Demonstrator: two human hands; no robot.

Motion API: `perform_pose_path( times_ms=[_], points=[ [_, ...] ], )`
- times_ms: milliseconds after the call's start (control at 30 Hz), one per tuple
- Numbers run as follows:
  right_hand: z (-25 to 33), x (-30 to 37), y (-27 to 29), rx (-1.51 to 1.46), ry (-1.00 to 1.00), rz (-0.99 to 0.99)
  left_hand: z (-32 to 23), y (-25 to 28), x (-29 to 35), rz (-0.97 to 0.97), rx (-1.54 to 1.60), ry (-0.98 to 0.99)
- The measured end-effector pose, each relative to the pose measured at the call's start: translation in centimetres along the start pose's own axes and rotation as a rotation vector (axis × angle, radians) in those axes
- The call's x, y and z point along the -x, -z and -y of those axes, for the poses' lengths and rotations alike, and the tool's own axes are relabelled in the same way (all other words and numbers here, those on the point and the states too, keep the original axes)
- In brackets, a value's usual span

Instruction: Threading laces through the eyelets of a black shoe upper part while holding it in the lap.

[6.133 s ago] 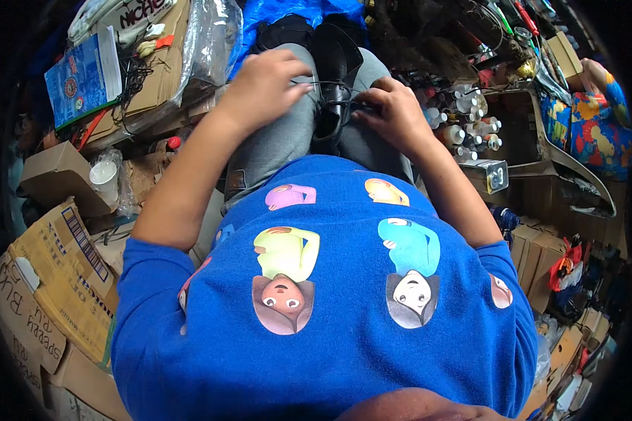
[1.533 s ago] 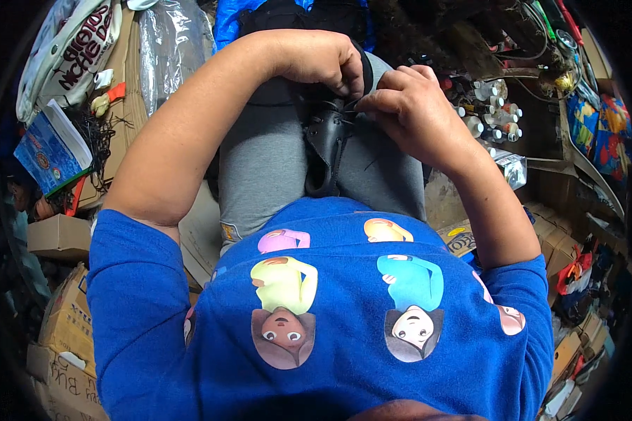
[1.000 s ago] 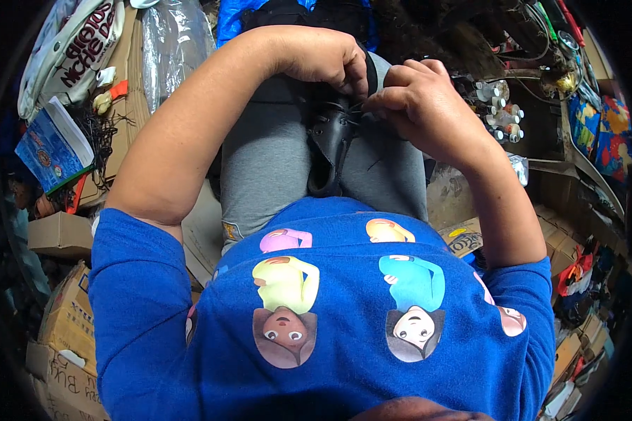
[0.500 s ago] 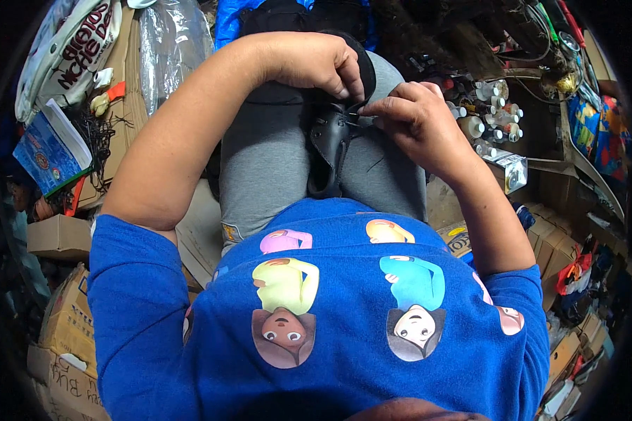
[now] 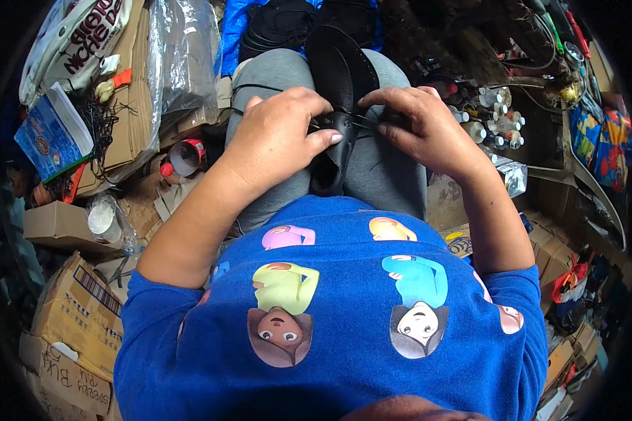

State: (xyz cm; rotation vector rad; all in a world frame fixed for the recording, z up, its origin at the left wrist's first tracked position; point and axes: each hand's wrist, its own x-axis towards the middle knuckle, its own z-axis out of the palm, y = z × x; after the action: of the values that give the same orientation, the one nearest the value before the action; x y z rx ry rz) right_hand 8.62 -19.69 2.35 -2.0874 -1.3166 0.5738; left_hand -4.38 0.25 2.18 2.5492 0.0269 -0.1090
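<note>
A black leather shoe upper [image 5: 343, 77] with stitch holes along its edge lies lengthwise between my grey-trousered thighs. Its narrower near part hangs toward my shirt. My left hand [image 5: 282, 137] grips the upper's left side near the middle, thumb on the leather and index finger bent at the edge. On the other side, my right hand [image 5: 416, 130] is closed with thumb and fingers bent around a thin dark thread [image 5: 364, 121] that runs to the leather. A dark strand also crosses my left thigh. The fingertips partly hide where thread and leather meet.
Black items on blue plastic [image 5: 277, 31] lie beyond my knees. To the right stand several small bottles [image 5: 502, 123]. Clear plastic sheeting [image 5: 186, 63], a blue booklet [image 5: 53, 137], a clear container with a red label [image 5: 186, 156] and cardboard boxes [image 5: 81, 316] crowd the left.
My left hand has come down and left from over the upper to its left side, uncovering the upper's far part. My right hand stays nearly in place.
</note>
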Motion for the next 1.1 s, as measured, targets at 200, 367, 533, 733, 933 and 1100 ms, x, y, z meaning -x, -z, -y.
perform_pose_path(
  times_ms=[200, 367, 533, 733, 933, 1100],
  points=[
    [-0.4, -0.8, 0.4, -0.066, -0.026, 0.077, 0.2, -1.8, 0.7, -0.113, 0.082, 0.032],
    [-0.3, -1.0, 1.4, 0.108, 0.063, 0.078, 0.3, -2.9, 1.3, -0.343, -0.013, -0.200],
    [0.1, -1.3, 1.6, 0.275, 0.162, 0.042, 0.9, -3.7, 1.3, -0.393, -0.076, -0.327],
    [0.6, -0.9, 1.3, 0.280, 0.133, 0.016, 0.9, -3.9, 1.1, -0.410, -0.152, -0.399],
    [1.2, -1.9, 2.1, 0.382, 0.184, 0.046, 1.1, -4.1, 0.9, -0.486, -0.238, -0.483],
    [1.9, -2.0, 1.8, 0.403, 0.147, 0.070, 1.1, -4.2, 0.9, -0.518, -0.263, -0.505]
  ],
)
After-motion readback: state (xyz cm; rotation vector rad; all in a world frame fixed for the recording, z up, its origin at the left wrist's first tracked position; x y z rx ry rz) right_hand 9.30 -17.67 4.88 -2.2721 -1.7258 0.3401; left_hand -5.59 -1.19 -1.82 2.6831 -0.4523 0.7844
